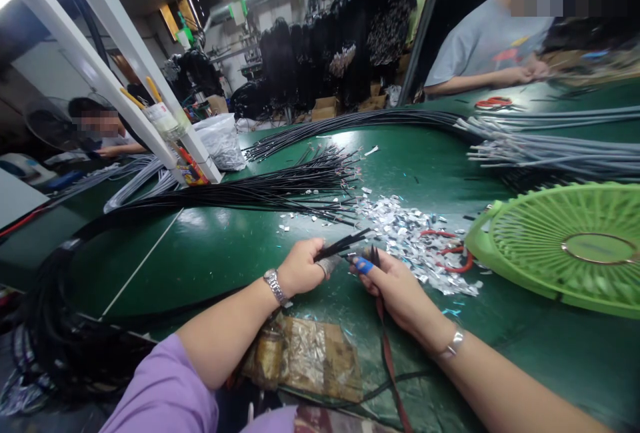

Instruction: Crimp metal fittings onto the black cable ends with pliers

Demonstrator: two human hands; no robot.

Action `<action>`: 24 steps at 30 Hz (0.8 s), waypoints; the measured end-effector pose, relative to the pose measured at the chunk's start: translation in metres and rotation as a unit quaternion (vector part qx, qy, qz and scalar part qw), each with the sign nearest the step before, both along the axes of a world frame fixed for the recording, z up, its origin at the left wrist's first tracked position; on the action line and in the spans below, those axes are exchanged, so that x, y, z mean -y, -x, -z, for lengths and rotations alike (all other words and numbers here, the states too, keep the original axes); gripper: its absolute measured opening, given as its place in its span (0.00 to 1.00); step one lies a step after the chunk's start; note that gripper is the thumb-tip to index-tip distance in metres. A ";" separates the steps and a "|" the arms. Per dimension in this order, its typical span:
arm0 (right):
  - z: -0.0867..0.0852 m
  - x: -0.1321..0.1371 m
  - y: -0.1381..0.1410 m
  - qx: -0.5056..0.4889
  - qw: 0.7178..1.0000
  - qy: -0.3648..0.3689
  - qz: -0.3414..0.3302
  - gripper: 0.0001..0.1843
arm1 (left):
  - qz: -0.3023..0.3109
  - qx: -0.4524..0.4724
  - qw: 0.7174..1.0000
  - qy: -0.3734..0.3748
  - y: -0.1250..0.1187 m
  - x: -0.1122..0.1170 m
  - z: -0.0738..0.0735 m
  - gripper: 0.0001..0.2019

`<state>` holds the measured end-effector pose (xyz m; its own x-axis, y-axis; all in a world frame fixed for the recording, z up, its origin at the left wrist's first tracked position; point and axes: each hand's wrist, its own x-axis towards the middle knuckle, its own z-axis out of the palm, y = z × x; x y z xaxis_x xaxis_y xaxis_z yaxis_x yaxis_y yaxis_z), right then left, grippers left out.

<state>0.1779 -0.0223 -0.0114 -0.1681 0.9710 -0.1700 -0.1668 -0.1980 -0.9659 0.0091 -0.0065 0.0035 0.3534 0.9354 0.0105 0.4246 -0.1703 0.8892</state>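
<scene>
1. Carefully, a worker in a purple sleeve (pixel 170 386) holds a few black cables (pixel 345 244) above a green table (pixel 240 253), their ends angled toward the right hand (pixel 395 283).
2. The left hand (pixel 303 266) has its fingers curled closed around the cables, leaving a short length free; a loose hold could let one slide out of line.
3. The right hand's fingers are drawn together, apparently on a dark pointed tool (pixel 375 257); whether they also pinch a cable end is too small to tell. A blue wrap (pixel 363 264) covers part of one finger.
4. With the tips so near the left hand, a slip could nick skin or scar a cable's jacket.
5. Just beyond lie silvery scraps (pixel 400 233) and red-handled tools (pixel 457 259); a sweeping wrist might scatter the one or knock the other.
6. A reddish strap (pixel 386 353) hangs below the right hand and could snag if pulled.
7. Farther back, a bundle of dark cables (pixel 300 179) shows frayed-looking ends, which a careless forearm could bend or tangle.
8. At right rests a green fan (pixel 595 246); if running, which cannot be told, its draught might blow light scraps about.
</scene>
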 end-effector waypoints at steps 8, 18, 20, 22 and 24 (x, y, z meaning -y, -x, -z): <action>0.002 0.003 0.001 0.079 0.984 -0.037 -0.154 0.17 | -0.003 0.005 1.000 0.009 0.001 -0.002 0.002 0.08; 0.004 -0.003 -0.015 0.200 0.962 -0.172 -0.068 0.22 | -0.035 0.034 0.996 0.080 0.003 -0.003 -0.002 0.14; 0.002 -0.002 -0.013 0.198 0.960 -0.185 -0.075 0.20 | -0.036 0.009 0.999 0.031 0.003 -0.001 -0.002 0.10; 0.001 -0.001 -0.011 0.193 0.959 -0.192 -0.071 0.18 | -0.036 -0.024 0.998 -0.042 0.004 0.001 -0.002 0.07; 0.000 -0.001 -0.009 0.191 0.960 -0.195 -0.059 0.17 | -0.036 -0.062 0.991 -0.110 0.004 0.004 -0.003 0.07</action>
